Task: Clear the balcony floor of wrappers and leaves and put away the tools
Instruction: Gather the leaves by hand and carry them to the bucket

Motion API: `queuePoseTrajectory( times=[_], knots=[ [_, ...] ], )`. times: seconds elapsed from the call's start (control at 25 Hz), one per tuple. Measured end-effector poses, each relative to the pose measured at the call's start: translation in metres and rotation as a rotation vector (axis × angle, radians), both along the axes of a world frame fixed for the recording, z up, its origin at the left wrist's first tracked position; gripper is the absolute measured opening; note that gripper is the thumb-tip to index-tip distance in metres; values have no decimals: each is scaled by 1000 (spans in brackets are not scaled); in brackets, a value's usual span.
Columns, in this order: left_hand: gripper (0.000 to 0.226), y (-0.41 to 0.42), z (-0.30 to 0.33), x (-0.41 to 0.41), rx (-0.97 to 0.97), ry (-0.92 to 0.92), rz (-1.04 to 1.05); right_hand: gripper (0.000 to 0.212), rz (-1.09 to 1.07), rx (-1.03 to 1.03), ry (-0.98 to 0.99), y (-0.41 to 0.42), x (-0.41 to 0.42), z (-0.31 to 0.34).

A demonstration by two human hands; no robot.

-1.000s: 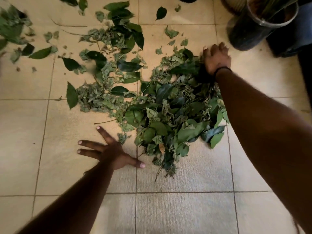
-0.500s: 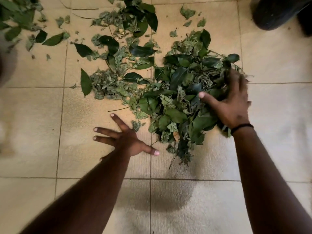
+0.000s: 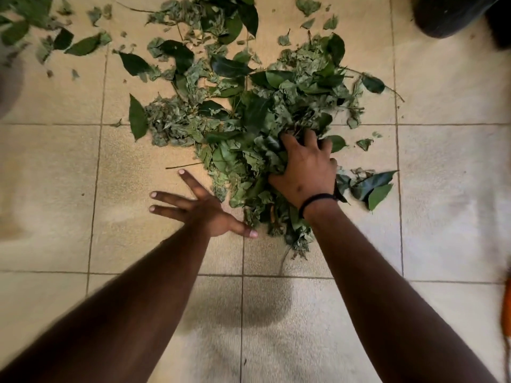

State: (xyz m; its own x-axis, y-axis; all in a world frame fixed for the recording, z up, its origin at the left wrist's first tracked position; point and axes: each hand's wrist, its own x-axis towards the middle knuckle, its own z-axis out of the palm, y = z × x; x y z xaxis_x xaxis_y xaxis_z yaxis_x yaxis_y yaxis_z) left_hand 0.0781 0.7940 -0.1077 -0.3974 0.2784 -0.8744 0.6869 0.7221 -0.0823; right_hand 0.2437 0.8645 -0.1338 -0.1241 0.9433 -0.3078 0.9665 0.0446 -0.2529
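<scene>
Meanwhile, the right hand (image 3: 305, 168) clutched the leaf pile (image 3: 265, 111); the left hand (image 3: 204, 210) lay splayed flat on the tiled floor (image 3: 55, 189), a dark pot (image 3: 448, 15) beyond.

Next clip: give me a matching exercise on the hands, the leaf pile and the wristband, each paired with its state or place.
Things:
1. left hand
2. right hand
3. leaf pile
4. black wristband

States or places:
A. on the right wrist
B. fingers spread, flat on the tile
C. heaped on the tiled floor
D. fingers dug into the leaves

Pairs: 1-B, 2-D, 3-C, 4-A
</scene>
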Motion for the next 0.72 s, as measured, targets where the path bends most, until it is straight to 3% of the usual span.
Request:
queuePoseTrajectory(
  times=[0.2, 0.28, 0.6, 0.72],
  knots=[
    [188, -2, -8, -2, 11, 3, 75, 57, -91, 310, 200, -62, -7, -39],
    [189, -2, -11, -3, 16, -2, 81, 54, -88, 386, 195, -72, -10, -47],
    [196, -2, -12, -6, 27, -37, 167, 49, -72, 329, 54, -72, -18, -46],
    [194, -7, -8, -5, 112, -77, 165, 49, -100, 290, 7, -70, -21, -41]
  ],
)
